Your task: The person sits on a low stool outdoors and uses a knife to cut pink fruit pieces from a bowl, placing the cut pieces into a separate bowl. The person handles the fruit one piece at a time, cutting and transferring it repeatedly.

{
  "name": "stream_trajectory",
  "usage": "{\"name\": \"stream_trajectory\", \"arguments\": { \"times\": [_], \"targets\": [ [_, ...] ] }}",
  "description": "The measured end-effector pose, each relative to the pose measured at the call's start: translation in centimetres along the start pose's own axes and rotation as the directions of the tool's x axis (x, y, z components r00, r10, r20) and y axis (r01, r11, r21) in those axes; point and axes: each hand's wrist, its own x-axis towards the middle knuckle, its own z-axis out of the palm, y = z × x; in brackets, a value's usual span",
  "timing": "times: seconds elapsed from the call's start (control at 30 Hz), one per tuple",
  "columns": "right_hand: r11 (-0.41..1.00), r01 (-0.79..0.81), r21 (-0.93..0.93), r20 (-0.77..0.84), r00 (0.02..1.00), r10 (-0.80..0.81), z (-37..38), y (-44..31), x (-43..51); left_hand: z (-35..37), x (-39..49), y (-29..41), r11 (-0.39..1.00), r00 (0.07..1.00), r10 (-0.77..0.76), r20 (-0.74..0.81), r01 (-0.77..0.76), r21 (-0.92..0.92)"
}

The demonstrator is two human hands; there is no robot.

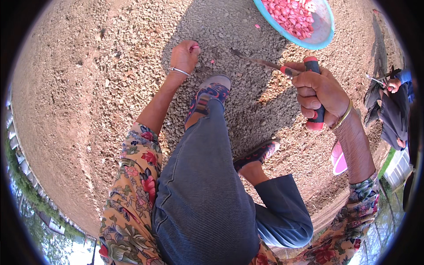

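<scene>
My left hand (pixel 185 57), with a metal bangle at its wrist, is low over the crumbly soil. Its fingertips pinch a pink seed (pixel 195 47) that looks like a coated clove. In my right hand (pixel 319 87) is the red and black handle of a T-handled hand tool (pixel 261 62). The tool's narrow, dirty metal shank points left, its tip close to the soil surface between my hands. Another pink seed (pixel 212 61) lies on the soil just right of my left hand. A light-blue basin (pixel 323 23) holding many pink seeds (pixel 291 16) stands beyond my right hand.
My shoes (pixel 212 87) are planted on the loose soil (pixel 109 82). One stray pink seed (pixel 257 26) rests beside the basin. At far right a crouching person (pixel 394 106) holds a tool. A pink container (pixel 338 160) is partly behind my right forearm.
</scene>
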Motion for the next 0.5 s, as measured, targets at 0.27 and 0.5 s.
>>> {"name": "stream_trajectory", "arguments": {
  "times": [0.27, 0.5],
  "targets": [
    [1.0, 0.027, -0.003, -0.046, 0.999, -0.027, 3.3, -0.6, 2.5, 1.2, 0.2, 2.2, 0.994, 0.995, 0.096, 0.001, -0.096, -0.06],
    [0.997, 0.081, 0.004, -0.105, 0.991, -0.08, 4.0, 1.9, 2.2, 3.4, -0.4, 2.7, 0.903, 0.973, -0.184, 0.138, 0.223, -0.368]
  ]
}}
